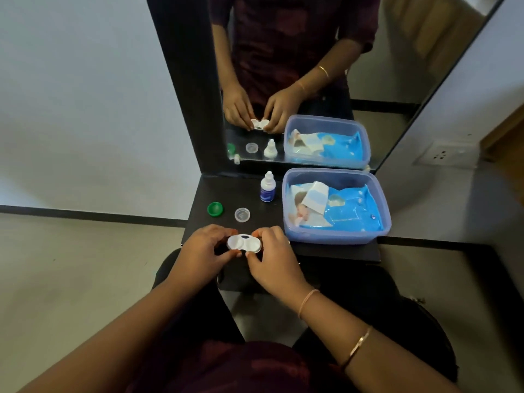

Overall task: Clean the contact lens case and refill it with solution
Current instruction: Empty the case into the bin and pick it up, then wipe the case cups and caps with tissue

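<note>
The white contact lens case is held over the front of the dark shelf, both wells uncapped and facing up. My left hand pinches its left end and my right hand pinches its right end. A green cap lies on the shelf at the back left. A clear cap lies to its right. The small white solution bottle with a blue label stands upright further back, its cap on.
A blue-tinted plastic tub holding a blue wipes pack fills the shelf's right side. A mirror stands behind the shelf and reflects everything. A wall socket is at the right.
</note>
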